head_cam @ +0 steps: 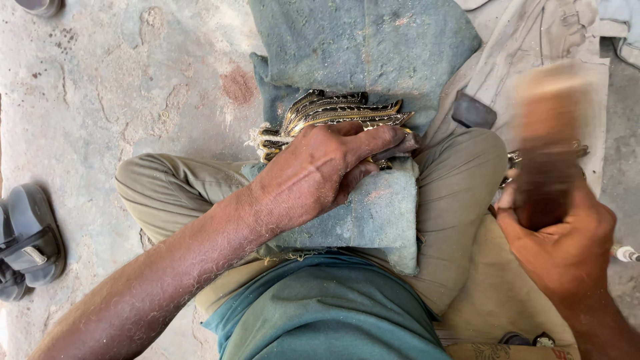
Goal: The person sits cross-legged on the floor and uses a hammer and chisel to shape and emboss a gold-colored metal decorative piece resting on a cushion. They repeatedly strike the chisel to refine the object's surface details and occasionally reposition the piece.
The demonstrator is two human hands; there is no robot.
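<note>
1. Clenched around a wooden mallet [550, 143], the right hand [563, 240] sits at the lower right, beside the right knee; the mallet's head is blurred, so its exact shape cannot be told.
2. Just beside the mallet, small metal pieces [517, 159] show at the knee, too blurred to name.
3. Nearest the body, a teal shirt [327, 313] fills the bottom centre, with khaki trousers [460, 193] on crossed legs spreading to either side.
4. On the lap lies a grey-blue cloth pad [380, 213], folded over the legs.
5. Left hand [320, 173] reaches across the pad with its palm down, fingers [373, 140] pressing on and curled about the near edge of a stack of bangles [333, 113]; it is grasping the stack against the pad.
6. These bangles are gold and black, packed side by side, lying at the far edge of the pad, between the knees and partly under the left hand.
7. Beyond the bangles, more of the same grey-blue cloth [367, 40] stretches away over the floor.
8. A dark small block [473, 112] rests to the right on a beige sheet [533, 40].
9. Left of the legs, a grey sandal [27, 240] lies on the rough concrete floor [120, 87], well apart from the hands.
</note>
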